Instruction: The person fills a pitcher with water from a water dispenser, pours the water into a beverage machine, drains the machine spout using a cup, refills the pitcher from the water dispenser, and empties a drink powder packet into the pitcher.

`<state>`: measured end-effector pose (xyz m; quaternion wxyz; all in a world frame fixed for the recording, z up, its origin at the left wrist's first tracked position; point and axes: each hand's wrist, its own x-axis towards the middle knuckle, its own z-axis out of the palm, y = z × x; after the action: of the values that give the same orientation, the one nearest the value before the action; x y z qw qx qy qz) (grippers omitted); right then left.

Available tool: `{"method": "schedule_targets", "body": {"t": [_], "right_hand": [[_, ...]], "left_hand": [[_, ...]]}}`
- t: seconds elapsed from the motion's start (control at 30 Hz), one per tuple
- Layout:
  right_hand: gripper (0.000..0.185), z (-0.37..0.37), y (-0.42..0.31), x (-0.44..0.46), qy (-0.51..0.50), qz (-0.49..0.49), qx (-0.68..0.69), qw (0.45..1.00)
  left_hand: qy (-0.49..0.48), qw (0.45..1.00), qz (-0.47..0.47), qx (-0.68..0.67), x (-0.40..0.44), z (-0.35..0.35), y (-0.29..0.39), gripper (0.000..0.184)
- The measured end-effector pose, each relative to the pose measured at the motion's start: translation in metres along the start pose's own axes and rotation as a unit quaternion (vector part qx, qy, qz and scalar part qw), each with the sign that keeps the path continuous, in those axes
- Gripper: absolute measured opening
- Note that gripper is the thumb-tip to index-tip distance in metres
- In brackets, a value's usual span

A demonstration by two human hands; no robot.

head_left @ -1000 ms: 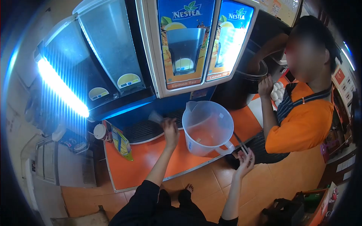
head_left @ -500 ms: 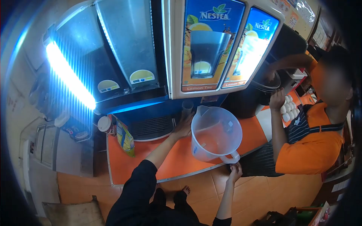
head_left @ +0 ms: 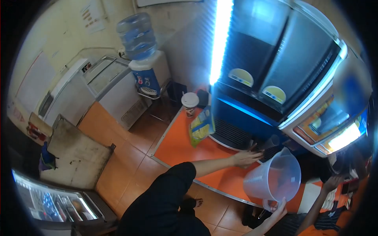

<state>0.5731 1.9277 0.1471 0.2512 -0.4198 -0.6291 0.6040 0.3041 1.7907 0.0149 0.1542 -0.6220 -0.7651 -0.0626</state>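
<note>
Apparently for steadiness, the right hand (head_left: 280,211) is kept to the handle (head_left: 270,204) of the wide jug (head_left: 259,181), gripping it, at lower right; the left hand (head_left: 245,158) is held unclenched, fingers spread, near a clear cup (head_left: 271,142), set close to the dispenser (head_left: 245,104), perhaps because little depth is offered by the counter (head_left: 173,147).

Pkt (head_left: 202,126), cup (head_left: 190,103) on ctr (head_left: 169,144), L of jug (head_left: 275,179); cup behind-L of pkt; drinks m/c (head_left: 289,74) behind jug

Lit by a glaring upright light tube (head_left: 221,43), bounded by a pale wall (head_left: 51,43) hung with a printed sheet (head_left: 92,17), floored in orange tile (head_left: 118,157), and furnished with a chest freezer (head_left: 118,100), a water cooler (head_left: 149,67) and an orange-topped counter (head_left: 169,147).
</note>
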Motion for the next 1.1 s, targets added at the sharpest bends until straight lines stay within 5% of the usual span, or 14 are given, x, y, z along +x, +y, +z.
{"method": "schedule_targets", "body": {"t": [0.13,0.2,0.27,0.3,0.33,0.37,0.4,0.43,0.57,0.63,0.8,0.9,0.97,1.1], "right_hand": [[0.041,0.027,0.0,-0.043,0.151,-0.121,0.05,0.98],[0.085,-0.01,0.007,-0.064,0.114,-0.138,-0.138,0.974],[0.055,-0.028,-0.004,-0.076,0.009,-0.142,-0.157,0.977],[0.042,0.013,-0.026,-0.108,-0.037,-0.551,-0.195,0.81],[0.042,0.041,-0.038,-0.123,-0.038,-0.554,-0.195,0.809],[0.038,0.068,-0.046,-0.138,-0.099,-0.239,-0.062,0.964],[0.035,0.1,-0.055,-0.154,-0.15,0.112,0.077,0.979],[0.031,0.158,-0.065,-0.195,-0.125,-0.209,-0.017,0.97],[0.038,0.371,-0.061,-0.28,0.031,-0.15,0.146,0.977],[0.044,0.431,-0.055,-0.284,-0.266,-0.146,-0.009,0.953],[0.054,0.647,-0.009,-0.319,-0.325,-0.066,0.003,0.943],[0.055,0.762,0.059,-0.288,-0.339,-0.049,-0.021,0.939],[0.054,0.831,0.114,-0.266,-0.33,-0.046,-0.05,0.942],[0.049,0.943,0.163,-0.236,-0.291,-0.057,-0.005,0.955]], "left_hand": [[0.131,0.906,-0.14,-0.378,-0.058,-0.075,0.017,0.058],[0.167,0.805,-0.183,-0.539,-0.095,-0.118,0.019,0.059],[0.209,0.682,-0.181,-0.677,-0.138,-0.15,0.012,0.068],[0.212,0.681,-0.18,-0.677,-0.163,-0.178,0.006,0.068],[0.205,0.613,-0.179,-0.742,-0.191,-0.211,-0.004,0.07],[0.195,0.541,-0.179,-0.798,-0.225,-0.234,-0.02,0.073],[0.207,0.512,-0.174,-0.815,-0.257,-0.25,-0.034,0.074],[0.235,0.506,-0.164,-0.814,-0.292,-0.263,-0.051,0.074],[0.366,0.509,-0.153,-0.764,-0.437,-0.291,-0.135,0.076],[0.418,0.53,-0.163,-0.719,-0.503,-0.297,-0.18,0.077],[0.401,0.524,-0.377,-0.65,-0.635,-0.259,-0.302,0.078],[0.391,0.484,-0.49,-0.61,-0.682,-0.186,-0.393,0.074],[0.41,0.355,-0.56,-0.626,-0.702,-0.142,-0.438,0.068],[0.424,0.344,-0.578,-0.607,-0.74,-0.047,-0.539,0.062]]}}
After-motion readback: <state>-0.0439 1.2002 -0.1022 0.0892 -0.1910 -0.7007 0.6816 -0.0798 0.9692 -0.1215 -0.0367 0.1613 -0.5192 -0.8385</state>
